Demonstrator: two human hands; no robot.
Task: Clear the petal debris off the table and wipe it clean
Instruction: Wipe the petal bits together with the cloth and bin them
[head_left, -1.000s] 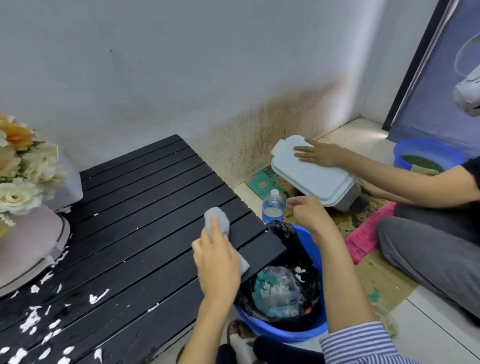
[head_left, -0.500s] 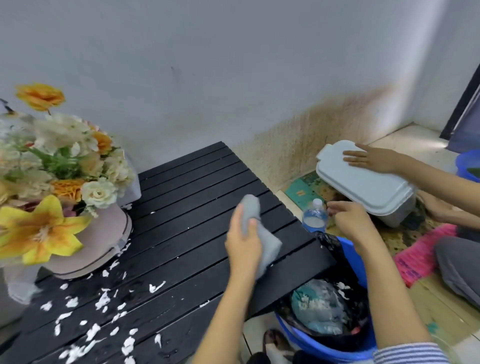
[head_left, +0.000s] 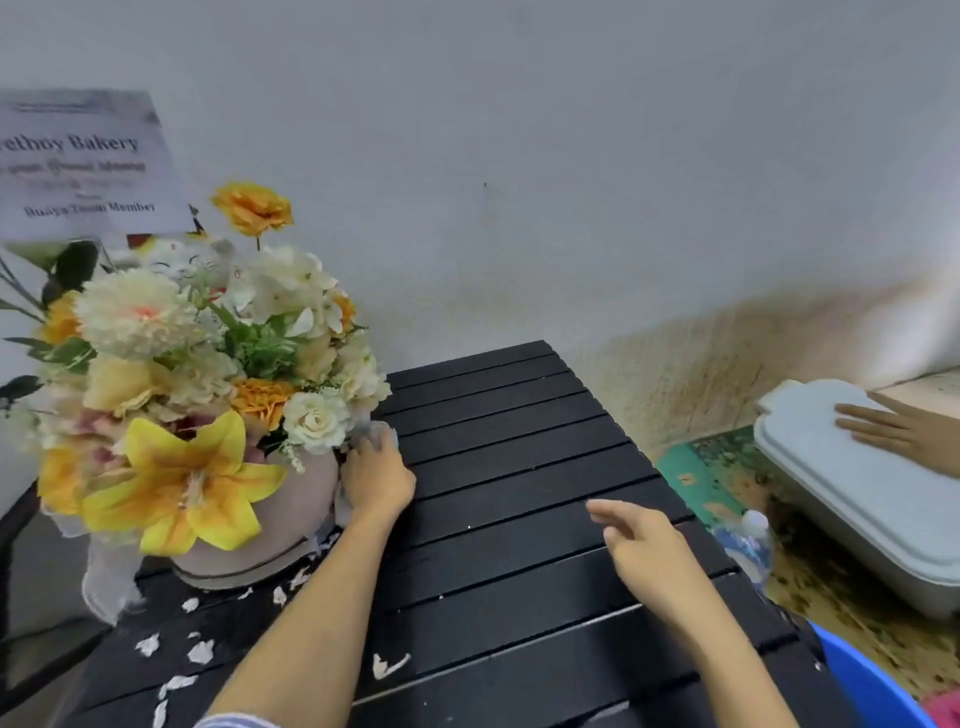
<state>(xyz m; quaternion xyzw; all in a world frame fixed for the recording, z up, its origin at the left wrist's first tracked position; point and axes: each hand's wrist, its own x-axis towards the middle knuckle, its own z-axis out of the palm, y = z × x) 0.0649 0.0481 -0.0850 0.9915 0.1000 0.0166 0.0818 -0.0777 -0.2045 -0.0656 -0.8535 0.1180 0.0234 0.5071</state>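
Black slats make up the bench (head_left: 509, 467), which runs from the near edge toward the pale wall. At its left side stands a flower arrangement (head_left: 197, 374) in a round pinkish box (head_left: 291, 514), with a printed card (head_left: 78, 161) rising behind the blooms. The left hand (head_left: 376, 475) presses a light grey cloth (head_left: 382, 432) against the bench right beside that box, its fingers curled over the cloth so that only a small part of it shows at the fingertips. The right hand (head_left: 641, 545) hovers above the slats at the middle right, holding nothing, its fingers loosely extended and pointing left. White petal debris (head_left: 200, 649) lies scattered on the near left part of the bench, around the foot of the box and under the left forearm; one larger flake (head_left: 389, 665) lies nearer the middle. Off the right edge, a water bottle (head_left: 748, 545) stands on the floor, a blue basin (head_left: 872, 686) shows at the near right corner, and another person's hand (head_left: 893, 428) rests flat on a grey plastic lid (head_left: 857, 483).
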